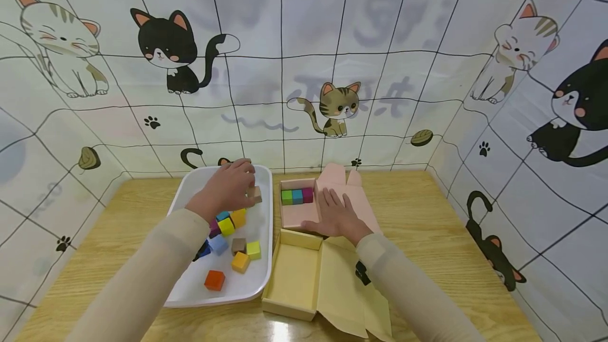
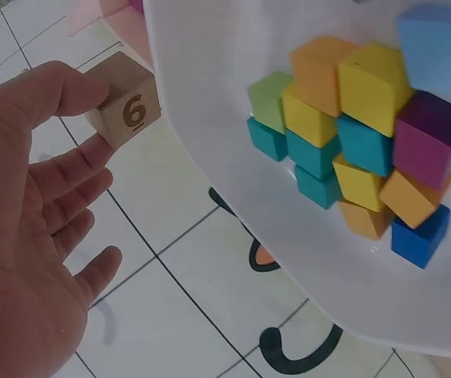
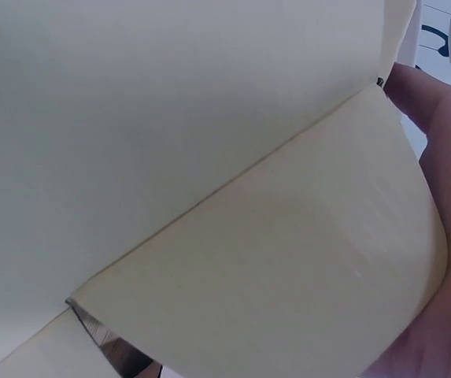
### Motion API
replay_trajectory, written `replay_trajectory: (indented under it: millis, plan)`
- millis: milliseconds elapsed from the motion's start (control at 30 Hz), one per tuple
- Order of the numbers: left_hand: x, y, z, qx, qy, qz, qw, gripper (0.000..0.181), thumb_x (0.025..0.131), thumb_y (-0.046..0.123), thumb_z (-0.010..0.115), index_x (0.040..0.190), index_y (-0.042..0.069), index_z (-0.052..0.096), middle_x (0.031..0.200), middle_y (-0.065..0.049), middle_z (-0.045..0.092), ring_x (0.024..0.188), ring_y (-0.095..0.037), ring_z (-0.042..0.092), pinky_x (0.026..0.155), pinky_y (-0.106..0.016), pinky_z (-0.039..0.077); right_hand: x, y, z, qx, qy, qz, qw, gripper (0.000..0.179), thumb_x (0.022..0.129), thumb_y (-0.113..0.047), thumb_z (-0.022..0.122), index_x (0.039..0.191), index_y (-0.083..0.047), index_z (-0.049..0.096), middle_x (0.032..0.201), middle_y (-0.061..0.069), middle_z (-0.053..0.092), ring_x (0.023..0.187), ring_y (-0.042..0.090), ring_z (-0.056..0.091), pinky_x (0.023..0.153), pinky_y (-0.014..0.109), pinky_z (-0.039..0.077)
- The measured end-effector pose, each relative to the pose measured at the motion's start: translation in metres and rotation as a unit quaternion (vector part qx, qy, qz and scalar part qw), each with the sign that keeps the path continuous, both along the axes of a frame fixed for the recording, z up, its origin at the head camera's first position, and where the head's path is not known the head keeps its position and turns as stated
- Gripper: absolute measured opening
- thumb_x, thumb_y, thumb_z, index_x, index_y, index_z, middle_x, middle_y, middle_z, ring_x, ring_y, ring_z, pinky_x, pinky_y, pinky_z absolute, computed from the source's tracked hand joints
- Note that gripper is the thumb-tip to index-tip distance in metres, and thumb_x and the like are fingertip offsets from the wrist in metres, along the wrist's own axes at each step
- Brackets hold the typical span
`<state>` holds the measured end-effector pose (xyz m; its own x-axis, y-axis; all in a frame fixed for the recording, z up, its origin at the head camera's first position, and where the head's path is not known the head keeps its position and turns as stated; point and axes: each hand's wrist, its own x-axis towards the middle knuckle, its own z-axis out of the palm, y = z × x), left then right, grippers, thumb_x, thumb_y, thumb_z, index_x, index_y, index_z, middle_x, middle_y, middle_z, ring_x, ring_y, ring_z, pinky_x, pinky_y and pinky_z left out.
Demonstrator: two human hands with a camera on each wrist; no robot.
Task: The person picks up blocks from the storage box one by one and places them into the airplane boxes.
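My left hand (image 1: pixel 227 188) is above the far part of a white tray (image 1: pixel 185 285). Thumb and fingers pinch a plain wooden cube (image 2: pixel 127 98), marked with an underlined 6 on one face. Several coloured cubes (image 2: pixel 359 87) lie clustered in the tray in the left wrist view. My right hand (image 1: pixel 336 217) rests with spread, straight fingers at the right side of an open pink box (image 1: pixel 296 219). Inside that box a green cube (image 1: pixel 287 197), a blue cube (image 1: pixel 297 197) and a purple cube (image 1: pixel 307 195) form a row. Yellow card hides part of the right hand in its wrist view.
In front of the pink box stands an open yellow box (image 1: pixel 295 273), its lid (image 1: pixel 339 284) folded out rightward under the right forearm. The pink lid (image 1: pixel 356 199) spreads right too. Beneath everything is a wooden table (image 1: pixel 427 226), with a cat-printed cloth (image 1: pixel 261 78) behind.
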<state>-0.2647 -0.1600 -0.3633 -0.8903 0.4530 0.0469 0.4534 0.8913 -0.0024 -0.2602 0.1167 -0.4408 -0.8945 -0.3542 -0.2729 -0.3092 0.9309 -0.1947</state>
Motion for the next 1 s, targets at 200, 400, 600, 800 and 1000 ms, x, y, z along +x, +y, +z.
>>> replay_trajectory:
  millis: [200,400,600,800,1000]
  plan:
    - [-0.005,0.021,0.000,0.005,0.008,-0.014,0.9999,0.022,0.081,0.036,0.070,0.082,0.014,0.068,0.128,-0.008,0.060,0.141,-0.030,0.037,0.114,-0.053,0.035,0.001,0.000,0.001,0.000,0.003,0.001,1.0000,0.100,0.089,-0.071,0.043,0.157,-0.007,0.007,0.164,0.015,0.008,0.153,0.032,0.006,0.123,0.057,0.003]
    - [-0.013,0.041,-0.009,0.005,0.006,-0.030,0.9995,0.030,0.085,0.042,0.068,0.082,0.012,0.065,0.130,-0.007,0.058,0.142,-0.028,0.035,0.115,-0.050,0.035,0.001,0.000,0.001,0.004,0.007,-0.001,1.0000,0.102,0.088,-0.074,0.042,0.157,-0.007,0.008,0.164,0.014,0.009,0.153,0.032,0.007,0.123,0.057,0.004]
    - [-0.021,0.056,-0.022,-0.009,-0.019,-0.027,0.9994,0.030,0.087,0.042,0.067,0.085,0.013,0.066,0.133,-0.005,0.056,0.143,-0.025,0.032,0.118,-0.048,0.031,0.000,0.000,-0.002,0.007,0.006,0.004,0.9999,0.103,0.087,-0.076,0.039,0.157,-0.009,0.006,0.164,0.014,0.009,0.153,0.032,0.007,0.123,0.057,0.004]
    - [-0.029,0.070,-0.032,-0.042,-0.029,-0.022,0.9984,0.034,0.087,0.047,0.065,0.090,0.013,0.071,0.132,-0.003,0.056,0.136,-0.023,0.038,0.114,-0.045,0.037,-0.001,0.002,-0.004,0.013,0.015,0.006,0.9998,0.104,0.086,-0.078,0.037,0.157,-0.010,0.005,0.164,0.014,0.009,0.153,0.032,0.008,0.122,0.057,0.005]
    - [-0.035,0.078,-0.043,-0.048,-0.043,-0.012,0.9979,0.041,0.084,0.050,0.069,0.104,0.015,0.074,0.134,-0.004,0.055,0.133,-0.024,0.042,0.116,-0.047,0.035,0.000,0.001,-0.002,0.005,0.015,0.007,0.9998,0.101,0.088,-0.074,0.039,0.157,-0.011,0.003,0.164,0.014,0.009,0.153,0.033,0.008,0.122,0.058,0.003]
